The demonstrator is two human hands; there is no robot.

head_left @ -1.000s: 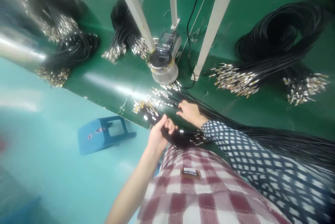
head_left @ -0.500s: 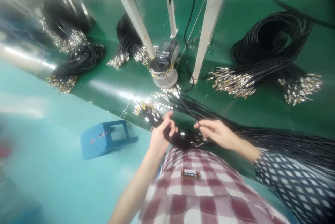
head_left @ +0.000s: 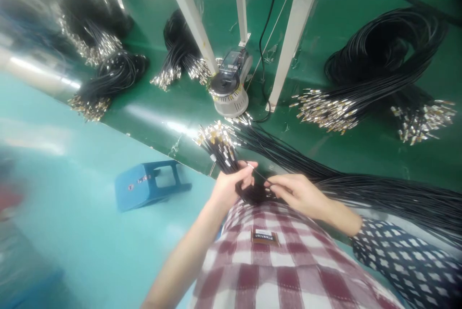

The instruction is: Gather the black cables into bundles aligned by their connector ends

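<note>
My left hand point(head_left: 233, 185) is wrapped round a bundle of black cables point(head_left: 218, 148), whose silvery and yellowish metal ends fan out beyond the fingers. My right hand point(head_left: 298, 192) pinches one thin black cable point(head_left: 260, 174) between thumb and fingers. That cable's pale tip lies at the fingertips of my left hand. Just past both hands, a long spread of black cables point(head_left: 299, 157) runs to the right along the green table, its metal ends near the round machine. Part of the held bundle hangs against my checked apron point(head_left: 265, 256).
A small white-and-grey machine point(head_left: 231, 90) stands between pale metal legs point(head_left: 296, 30) on the green table point(head_left: 274, 145). Coiled cable bundles lie at right point(head_left: 382, 58) and left point(head_left: 111, 78). A blue stool point(head_left: 135, 186) is on the floor beside the table edge.
My right hand first reached to the spread cables, then drew back to the right pinching one cable. That cable's end is now at my left hand, which has shifted slightly right with the bundle.
</note>
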